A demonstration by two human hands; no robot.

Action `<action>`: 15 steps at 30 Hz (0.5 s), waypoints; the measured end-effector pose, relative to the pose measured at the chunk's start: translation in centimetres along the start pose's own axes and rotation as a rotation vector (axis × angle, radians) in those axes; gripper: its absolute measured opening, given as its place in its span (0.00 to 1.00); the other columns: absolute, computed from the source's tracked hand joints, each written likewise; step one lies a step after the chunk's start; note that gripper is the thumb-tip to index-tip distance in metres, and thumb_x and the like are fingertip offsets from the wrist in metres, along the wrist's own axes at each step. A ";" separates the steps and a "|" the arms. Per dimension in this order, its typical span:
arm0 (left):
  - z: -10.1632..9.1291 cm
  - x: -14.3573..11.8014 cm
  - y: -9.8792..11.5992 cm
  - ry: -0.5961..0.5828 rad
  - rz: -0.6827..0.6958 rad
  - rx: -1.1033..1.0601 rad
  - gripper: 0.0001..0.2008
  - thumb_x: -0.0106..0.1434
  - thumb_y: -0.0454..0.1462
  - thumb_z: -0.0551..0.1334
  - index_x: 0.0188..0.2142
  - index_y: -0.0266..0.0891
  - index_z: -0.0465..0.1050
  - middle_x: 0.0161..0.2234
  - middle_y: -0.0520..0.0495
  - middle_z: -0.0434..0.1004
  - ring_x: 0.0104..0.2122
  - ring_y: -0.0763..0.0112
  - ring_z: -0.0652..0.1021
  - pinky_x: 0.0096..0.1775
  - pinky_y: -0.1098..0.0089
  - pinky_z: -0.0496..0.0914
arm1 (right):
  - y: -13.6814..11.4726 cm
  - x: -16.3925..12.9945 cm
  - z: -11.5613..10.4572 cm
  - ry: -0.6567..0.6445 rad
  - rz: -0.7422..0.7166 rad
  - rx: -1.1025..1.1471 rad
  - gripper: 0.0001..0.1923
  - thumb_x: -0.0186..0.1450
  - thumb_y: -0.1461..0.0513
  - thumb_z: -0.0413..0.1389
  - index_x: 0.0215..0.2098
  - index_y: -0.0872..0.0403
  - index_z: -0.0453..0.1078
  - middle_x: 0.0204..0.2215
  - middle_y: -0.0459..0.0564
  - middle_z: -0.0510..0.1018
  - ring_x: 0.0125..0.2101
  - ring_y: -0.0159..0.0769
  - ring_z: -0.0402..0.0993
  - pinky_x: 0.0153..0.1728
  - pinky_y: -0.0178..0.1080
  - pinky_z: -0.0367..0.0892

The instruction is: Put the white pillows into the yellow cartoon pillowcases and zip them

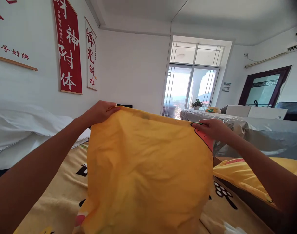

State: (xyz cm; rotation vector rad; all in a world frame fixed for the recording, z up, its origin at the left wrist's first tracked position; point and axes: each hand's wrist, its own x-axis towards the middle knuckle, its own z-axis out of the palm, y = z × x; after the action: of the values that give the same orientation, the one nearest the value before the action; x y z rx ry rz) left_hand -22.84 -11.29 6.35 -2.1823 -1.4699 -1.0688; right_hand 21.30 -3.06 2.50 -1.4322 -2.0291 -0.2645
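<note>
I hold an orange-yellow pillowcase (148, 169) up in front of me, spread wide by its top edge. My left hand (101, 112) grips its upper left corner and my right hand (212, 128) grips its upper right corner, where a red printed patch shows. The cloth hangs down over a bed covered by a pale yellow sheet (63, 195) with black and white cartoon prints.
White pillows (19, 130) lie at the left against the wall. Another yellow cloth (246, 175) lies at the right on the bed. A grey-covered sofa (267, 136) stands beyond it. Red wall scrolls (68, 48) hang at the left, and a glass balcony door (189, 87) is far ahead.
</note>
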 end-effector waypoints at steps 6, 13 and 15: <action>-2.0 0.8 -0.9 -0.019 0.004 0.154 0.21 0.63 0.49 0.53 0.20 0.39 0.55 0.18 0.54 0.55 0.20 0.75 0.59 0.26 0.72 0.52 | -1.2 2.9 -0.5 0.074 -0.104 -0.169 0.32 0.60 0.35 0.41 0.16 0.51 0.49 0.13 0.44 0.58 0.20 0.30 0.52 0.25 0.37 0.47; 0.5 0.2 -2.4 -0.253 -0.303 0.102 0.14 0.57 0.43 0.60 0.19 0.38 0.67 0.17 0.51 0.64 0.20 0.72 0.65 0.25 0.72 0.52 | -2.8 2.3 0.9 -0.040 0.003 -0.172 0.30 0.60 0.38 0.47 0.16 0.52 0.54 0.16 0.46 0.62 0.22 0.32 0.57 0.25 0.36 0.48; 2.6 0.2 -2.3 -0.294 -0.507 -0.039 0.12 0.51 0.34 0.64 0.15 0.37 0.66 0.13 0.52 0.62 0.18 0.72 0.64 0.25 0.71 0.51 | -4.0 2.1 2.0 -0.068 0.080 -0.139 0.28 0.57 0.40 0.52 0.16 0.52 0.57 0.18 0.47 0.62 0.24 0.34 0.60 0.26 0.36 0.50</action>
State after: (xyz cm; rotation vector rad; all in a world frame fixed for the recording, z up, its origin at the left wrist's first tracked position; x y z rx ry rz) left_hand -23.73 -8.57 4.37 -2.1130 -2.2348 -0.9448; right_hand 16.51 -1.98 3.00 -1.6244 -2.0359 -0.3326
